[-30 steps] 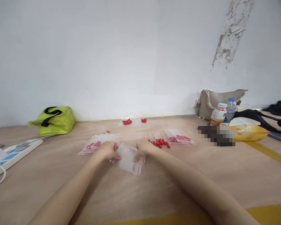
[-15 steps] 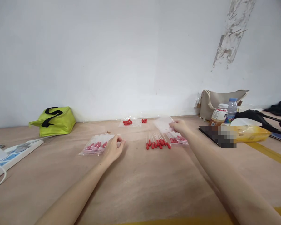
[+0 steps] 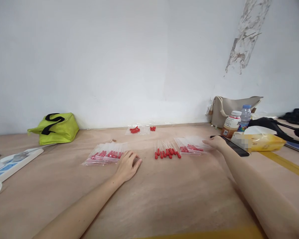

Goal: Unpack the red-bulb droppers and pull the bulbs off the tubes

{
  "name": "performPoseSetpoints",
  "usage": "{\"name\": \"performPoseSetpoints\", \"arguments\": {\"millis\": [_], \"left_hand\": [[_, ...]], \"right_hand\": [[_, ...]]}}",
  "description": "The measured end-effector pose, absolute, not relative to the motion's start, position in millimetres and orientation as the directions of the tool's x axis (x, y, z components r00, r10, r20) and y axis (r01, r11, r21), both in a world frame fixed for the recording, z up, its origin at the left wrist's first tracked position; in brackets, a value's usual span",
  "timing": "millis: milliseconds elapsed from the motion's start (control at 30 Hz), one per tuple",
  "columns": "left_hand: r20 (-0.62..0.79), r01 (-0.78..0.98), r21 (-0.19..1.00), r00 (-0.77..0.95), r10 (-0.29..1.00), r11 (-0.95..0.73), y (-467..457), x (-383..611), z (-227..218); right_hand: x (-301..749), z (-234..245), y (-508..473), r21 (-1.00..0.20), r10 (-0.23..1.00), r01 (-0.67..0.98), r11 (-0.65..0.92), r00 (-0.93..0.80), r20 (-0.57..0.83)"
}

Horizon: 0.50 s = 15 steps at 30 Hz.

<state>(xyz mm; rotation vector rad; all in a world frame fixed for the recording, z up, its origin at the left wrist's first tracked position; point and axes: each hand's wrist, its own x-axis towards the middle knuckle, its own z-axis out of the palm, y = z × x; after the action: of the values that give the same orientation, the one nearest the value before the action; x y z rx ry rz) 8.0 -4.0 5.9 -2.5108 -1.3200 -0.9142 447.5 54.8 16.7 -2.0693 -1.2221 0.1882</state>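
My left hand (image 3: pixel 128 164) lies flat on the wooden table (image 3: pixel 164 199), fingers spread, holding nothing, just right of a pile of clear zip bags with red-tipped droppers (image 3: pixel 105 156). Several loose droppers with red bulbs (image 3: pixel 167 152) lie in a row in the middle. My right hand (image 3: pixel 217 143) reaches to a second pile of filled bags (image 3: pixel 190 145), its fingers pressed together on the right edge of the top bag, which rests on that pile.
A lime green bag (image 3: pixel 55 128) and a white power strip (image 3: pixel 12 162) are at the left. Loose red bulbs in plastic (image 3: pixel 139 129) lie by the wall. A phone (image 3: pixel 235 148), yellow tissue pack (image 3: pixel 262 141), two bottles (image 3: pixel 235 122) and a beige bag (image 3: pixel 229 108) crowd the right.
Both hands held a bag in front of me. My right hand then carried it right and set it on the right pile; my left hand drew back and flattened on the table.
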Motion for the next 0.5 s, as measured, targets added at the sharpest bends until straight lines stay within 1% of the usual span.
{"name": "performPoseSetpoints", "arguments": {"millis": [67,100,167,200,233,300,367,433,500], "left_hand": [[0.584,0.792,0.135,0.422,0.694,-0.596,-3,8,6],[0.585,0.792,0.137,0.420,0.694,-0.595,-3,7,5],[0.587,0.795,0.141,0.413,0.696,-0.590,-3,7,5],[0.587,0.796,0.144,0.409,0.699,-0.587,-3,6,5],[0.586,0.798,0.147,0.405,0.702,-0.584,-3,6,5],[0.581,0.799,0.156,0.401,0.708,-0.581,-4,5,5],[0.574,0.796,0.166,0.402,0.713,-0.582,-4,5,5],[0.567,0.793,0.174,0.404,0.718,-0.583,-4,4,4],[0.561,0.794,0.178,0.403,0.723,-0.581,-3,5,4]], "right_hand": [[438,23,48,-0.540,0.829,0.795,-0.277,0.482,0.284],[429,27,45,-0.468,0.869,0.861,-0.199,0.376,0.322],[410,36,38,-0.350,0.949,0.932,0.091,0.025,0.313],[400,39,35,-0.272,0.950,0.940,0.208,-0.128,0.285],[391,42,32,-0.191,0.942,0.941,0.279,-0.229,0.247],[378,47,27,-0.031,0.935,0.946,0.324,-0.315,0.163],[372,51,24,0.097,0.940,0.946,0.311,-0.321,0.117],[370,53,22,0.167,0.940,0.938,0.304,-0.324,0.109],[369,55,21,0.179,0.936,0.934,0.309,-0.332,0.116]]}}
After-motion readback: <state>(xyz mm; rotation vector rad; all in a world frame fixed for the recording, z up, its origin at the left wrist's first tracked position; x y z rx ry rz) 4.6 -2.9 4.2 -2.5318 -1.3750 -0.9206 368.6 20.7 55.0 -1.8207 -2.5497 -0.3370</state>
